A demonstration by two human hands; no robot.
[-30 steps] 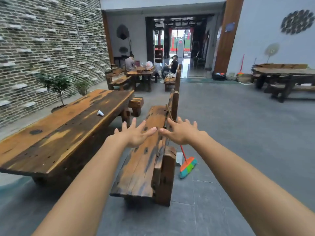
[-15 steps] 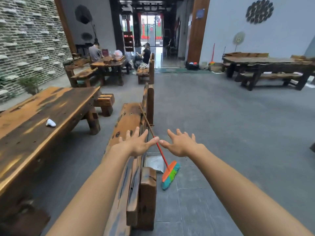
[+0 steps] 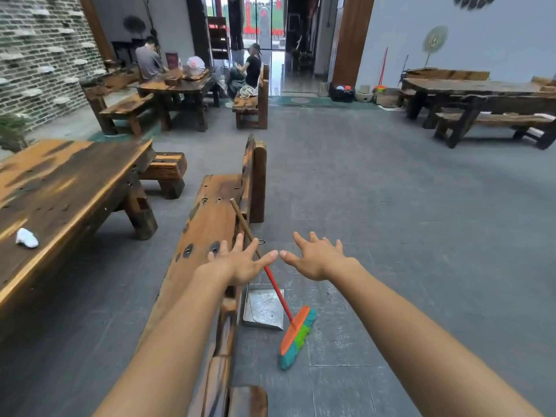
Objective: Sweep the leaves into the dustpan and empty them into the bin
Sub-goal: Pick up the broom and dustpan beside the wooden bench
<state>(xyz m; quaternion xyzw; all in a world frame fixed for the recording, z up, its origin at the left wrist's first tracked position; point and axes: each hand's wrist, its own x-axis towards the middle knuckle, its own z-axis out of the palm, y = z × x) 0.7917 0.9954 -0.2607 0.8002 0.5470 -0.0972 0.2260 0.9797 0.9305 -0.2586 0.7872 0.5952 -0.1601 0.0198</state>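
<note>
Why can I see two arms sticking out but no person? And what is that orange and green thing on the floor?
The camera sits on the person's head and looks forward and down, so you see what they see: only their own arms. The left hand and the right hand are stretched out in front, fingers spread, holding nothing.

The orange and green thing is a broom. Its brush end rests on the grey floor and its long stick leans on the wooden bench. Next to it lies a metal dustpan, flat on the floor against the bench.

On the left stands a long wooden table with something small and white on it; I cannot tell what it is. Far back, two other people sit at another table. I cannot see any leaves or a bin here.
</note>
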